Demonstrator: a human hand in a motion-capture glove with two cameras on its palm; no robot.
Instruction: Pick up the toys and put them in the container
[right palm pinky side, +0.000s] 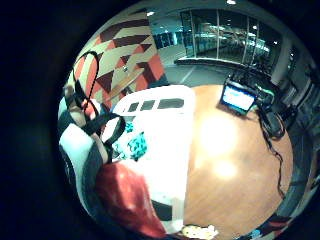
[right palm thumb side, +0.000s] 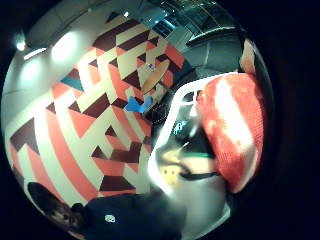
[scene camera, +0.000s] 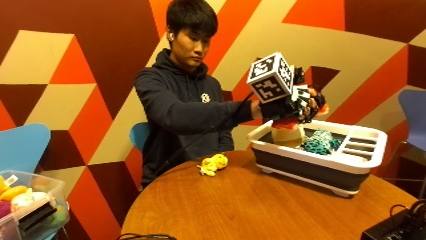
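My gloved right hand (scene camera: 296, 107) is raised over the near end of the white and grey container (scene camera: 313, 156), fingers curled round a red and cream soft toy (scene camera: 287, 125). The toy hangs just inside the container's rim. In the palm views the red toy (right palm pinky side: 127, 197) (right palm thumb side: 232, 130) fills the space by the palm, above the container (right palm pinky side: 167, 125). A teal patterned toy (scene camera: 319, 142) (right palm pinky side: 134, 145) lies inside the container. A yellow toy (scene camera: 213, 163) (right palm pinky side: 200, 231) lies on the round wooden table (scene camera: 253, 205), a little apart from the container's near side.
A clear bin (scene camera: 26, 207) with several toys stands at the lower left beside a blue chair (scene camera: 20, 145). A black device (scene camera: 399, 227) with a cable sits at the table's right front edge. A lit screen (right palm pinky side: 238, 97) stands on the table's far part.
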